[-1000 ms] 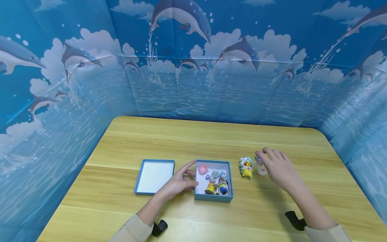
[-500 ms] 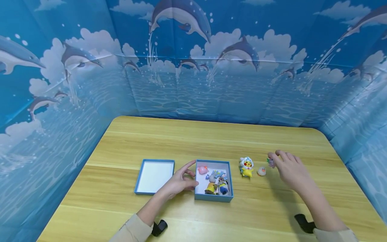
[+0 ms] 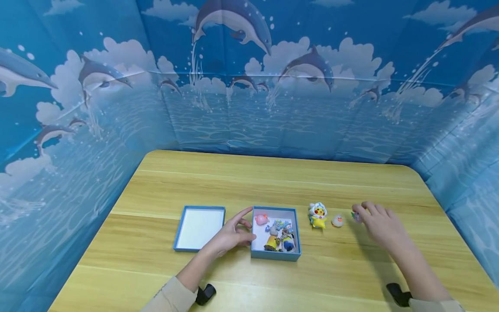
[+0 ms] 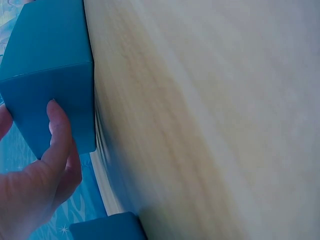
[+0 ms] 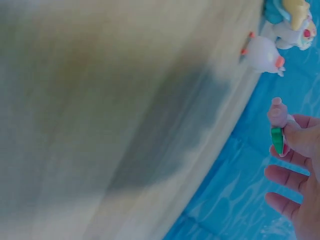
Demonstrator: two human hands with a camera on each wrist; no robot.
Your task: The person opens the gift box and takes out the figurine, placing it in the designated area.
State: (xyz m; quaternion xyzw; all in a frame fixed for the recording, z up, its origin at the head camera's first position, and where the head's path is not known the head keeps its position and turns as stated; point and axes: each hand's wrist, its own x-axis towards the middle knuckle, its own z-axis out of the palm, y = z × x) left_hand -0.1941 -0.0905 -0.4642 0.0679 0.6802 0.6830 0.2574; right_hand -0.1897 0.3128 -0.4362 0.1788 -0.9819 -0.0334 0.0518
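Note:
My right hand [image 3: 383,225] pinches a small pink toy figurine [image 5: 277,115] with a green part [image 5: 277,140] between thumb and finger, low over the table's right side. The right wrist view shows the other fingers spread apart. Just left of it stands a small white duck-like figurine [image 3: 337,221], then a yellow figurine in a white hood [image 3: 318,216]. My left hand [image 3: 228,237] rests its fingertips against the left wall of a blue box [image 3: 275,255], not curled round it. Inside lie a pink figurine [image 3: 261,219], a yellow-and-brown one [image 3: 272,243] and several others.
Left of my left hand, a blue-edged lid [image 3: 200,227] lies with its white inside up. The wooden table [image 3: 241,177] meets a dolphin-printed curtain [image 3: 249,112] at its back and sides. Black wrist mounts [image 3: 205,294] hang at both cuffs.
My right hand has carried the pink figurine rightward past the white figurine, then lower toward the table. The left hand and the box have stayed in place.

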